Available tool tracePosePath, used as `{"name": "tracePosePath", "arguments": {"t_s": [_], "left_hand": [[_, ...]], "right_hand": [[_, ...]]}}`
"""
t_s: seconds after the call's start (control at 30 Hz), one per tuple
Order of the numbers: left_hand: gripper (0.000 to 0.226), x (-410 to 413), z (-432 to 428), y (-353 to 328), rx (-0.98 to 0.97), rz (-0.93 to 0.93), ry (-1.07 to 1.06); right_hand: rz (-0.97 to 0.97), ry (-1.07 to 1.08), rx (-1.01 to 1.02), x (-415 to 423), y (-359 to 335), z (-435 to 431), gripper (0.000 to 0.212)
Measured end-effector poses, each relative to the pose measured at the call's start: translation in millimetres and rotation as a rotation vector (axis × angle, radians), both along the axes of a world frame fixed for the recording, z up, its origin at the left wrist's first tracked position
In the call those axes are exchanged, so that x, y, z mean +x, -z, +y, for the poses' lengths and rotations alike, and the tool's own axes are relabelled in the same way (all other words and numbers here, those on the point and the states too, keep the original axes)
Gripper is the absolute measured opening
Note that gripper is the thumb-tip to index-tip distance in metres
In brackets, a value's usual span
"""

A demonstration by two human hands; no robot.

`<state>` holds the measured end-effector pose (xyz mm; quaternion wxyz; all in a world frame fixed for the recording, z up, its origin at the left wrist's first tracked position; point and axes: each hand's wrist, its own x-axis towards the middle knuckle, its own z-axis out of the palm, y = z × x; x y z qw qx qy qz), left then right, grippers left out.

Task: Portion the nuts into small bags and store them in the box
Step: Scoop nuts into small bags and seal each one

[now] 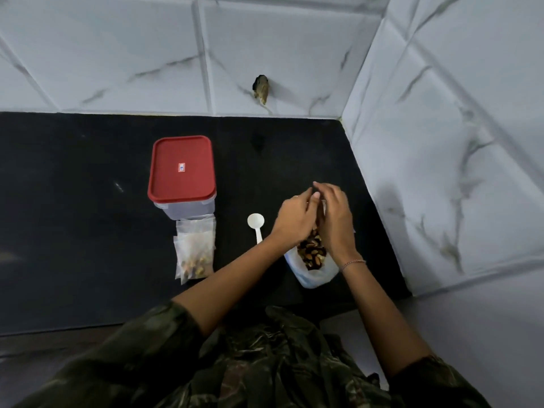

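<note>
Black counter: left hand and right hand cover nut bag; hands' grips unclear.

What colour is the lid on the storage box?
Red, with a small label in the middle; the lid shows clearly in the head view.

- Red lid on a clear box
- Black counter; white wall tiles with grey veining at 12 o'clock
- White spoon at 3 o'clock of the box
- Brown nuts in a white bag
- Dark green camouflage sleeves
</note>
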<state>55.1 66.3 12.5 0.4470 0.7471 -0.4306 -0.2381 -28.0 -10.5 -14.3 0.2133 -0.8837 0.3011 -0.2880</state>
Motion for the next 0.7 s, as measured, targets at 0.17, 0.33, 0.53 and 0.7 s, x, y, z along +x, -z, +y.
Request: {"name": "tracePosePath", "arguments": {"t_s": [0.17, 0.33, 0.53, 0.7], "left_hand": [[0.04, -4.0, -51.7, 1.3, 0.227, 0.006, 0.012], [0.03, 19.5, -85.1, 19.7, 0.502, -0.247, 0.107], [0.015, 24.3, -117.6, 22.4, 0.709, -0.485, 0.15], [0.01, 27.1, -127.0, 37.8, 0.823, -0.451, 0.266]], "right_hand": [[0.2, 0.191, 0.123, -20.5, 15.9, -47.8, 0.038], [0.347, 0.24, 0.197, -26.3, 41.4, -73.0, 0.045], [0.35, 0.286, 0.326, -19.4, 53.2, -95.8, 0.055], [0.337, 0.296, 0.41, -13.8, 63.0, -106.2, 0.054]]}}
